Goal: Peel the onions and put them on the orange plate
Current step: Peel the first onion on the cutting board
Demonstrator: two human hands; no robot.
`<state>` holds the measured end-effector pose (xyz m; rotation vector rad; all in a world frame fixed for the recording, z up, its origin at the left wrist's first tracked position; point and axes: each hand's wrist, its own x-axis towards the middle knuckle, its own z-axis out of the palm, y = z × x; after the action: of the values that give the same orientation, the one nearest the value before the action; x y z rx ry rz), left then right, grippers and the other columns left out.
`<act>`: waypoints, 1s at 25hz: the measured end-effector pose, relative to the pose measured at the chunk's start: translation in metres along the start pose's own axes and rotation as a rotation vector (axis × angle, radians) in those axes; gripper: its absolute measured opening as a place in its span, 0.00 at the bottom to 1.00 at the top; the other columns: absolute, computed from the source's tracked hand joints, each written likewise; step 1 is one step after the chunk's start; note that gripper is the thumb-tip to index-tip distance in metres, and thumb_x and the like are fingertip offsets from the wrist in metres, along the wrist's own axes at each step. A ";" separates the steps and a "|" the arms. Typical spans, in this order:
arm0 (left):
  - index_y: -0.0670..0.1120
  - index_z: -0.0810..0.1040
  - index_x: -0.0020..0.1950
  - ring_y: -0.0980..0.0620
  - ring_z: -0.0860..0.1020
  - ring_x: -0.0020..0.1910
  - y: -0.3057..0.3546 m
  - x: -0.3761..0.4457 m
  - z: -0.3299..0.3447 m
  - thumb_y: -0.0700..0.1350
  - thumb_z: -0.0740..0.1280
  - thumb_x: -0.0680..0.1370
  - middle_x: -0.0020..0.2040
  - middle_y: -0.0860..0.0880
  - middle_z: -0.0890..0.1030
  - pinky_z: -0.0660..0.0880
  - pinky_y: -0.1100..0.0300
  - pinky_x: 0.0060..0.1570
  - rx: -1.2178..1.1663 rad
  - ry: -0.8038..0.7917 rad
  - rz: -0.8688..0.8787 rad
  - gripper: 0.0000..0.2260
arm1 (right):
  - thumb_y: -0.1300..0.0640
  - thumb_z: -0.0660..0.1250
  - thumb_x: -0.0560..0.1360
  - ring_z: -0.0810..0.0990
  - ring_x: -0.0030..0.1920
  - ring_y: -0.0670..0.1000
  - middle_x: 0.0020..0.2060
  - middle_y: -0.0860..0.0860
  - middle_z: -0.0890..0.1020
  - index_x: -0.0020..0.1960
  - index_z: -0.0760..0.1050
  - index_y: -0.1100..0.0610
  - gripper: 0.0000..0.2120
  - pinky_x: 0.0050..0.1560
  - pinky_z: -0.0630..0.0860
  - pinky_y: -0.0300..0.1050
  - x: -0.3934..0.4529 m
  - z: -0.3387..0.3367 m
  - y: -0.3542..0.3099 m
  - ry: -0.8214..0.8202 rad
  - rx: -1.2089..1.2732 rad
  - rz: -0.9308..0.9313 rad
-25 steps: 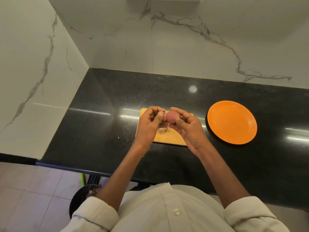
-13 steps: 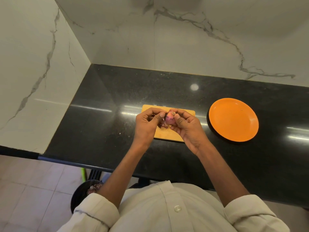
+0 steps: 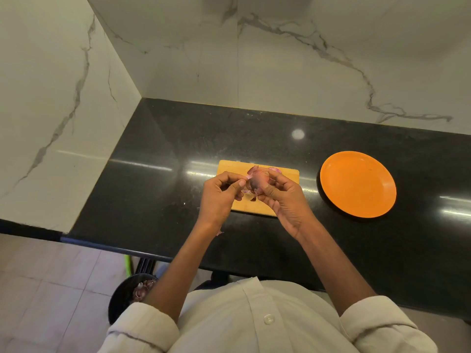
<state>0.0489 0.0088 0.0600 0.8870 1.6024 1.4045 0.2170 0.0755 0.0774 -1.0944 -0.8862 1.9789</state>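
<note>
Papery skin pinched by left hand; right hand grips onion. Risk: skin tears short, scraps litter board.

Black polished countertop catching ceiling light, white marble-look walls behind and to the left. A wooden cutting board lies on the counter. Down on the tiled floor, a dark bin holding purplish scraps.
</note>
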 end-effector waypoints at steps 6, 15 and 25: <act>0.52 0.85 0.56 0.55 0.81 0.54 0.004 0.002 0.000 0.47 0.74 0.82 0.55 0.52 0.84 0.80 0.54 0.54 0.201 0.019 -0.020 0.04 | 0.67 0.72 0.79 0.86 0.59 0.55 0.57 0.51 0.87 0.67 0.80 0.54 0.19 0.52 0.85 0.50 0.004 -0.007 -0.002 0.013 -0.229 -0.099; 0.48 0.89 0.56 0.40 0.87 0.48 0.008 0.015 0.009 0.42 0.78 0.78 0.51 0.45 0.88 0.83 0.35 0.53 0.063 -0.080 0.089 0.08 | 0.69 0.65 0.82 0.86 0.59 0.58 0.62 0.52 0.86 0.68 0.78 0.56 0.17 0.51 0.81 0.56 0.004 -0.007 -0.002 -0.093 -0.306 -0.162; 0.40 0.86 0.55 0.47 0.87 0.46 0.013 0.013 0.009 0.33 0.74 0.79 0.48 0.42 0.88 0.84 0.52 0.50 -0.040 -0.018 0.044 0.06 | 0.63 0.76 0.76 0.84 0.53 0.52 0.59 0.53 0.85 0.66 0.81 0.52 0.20 0.43 0.77 0.43 0.008 -0.007 -0.001 -0.039 -0.300 -0.169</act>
<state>0.0510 0.0258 0.0706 0.9142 1.5446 1.4500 0.2207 0.0845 0.0722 -1.1057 -1.2840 1.7708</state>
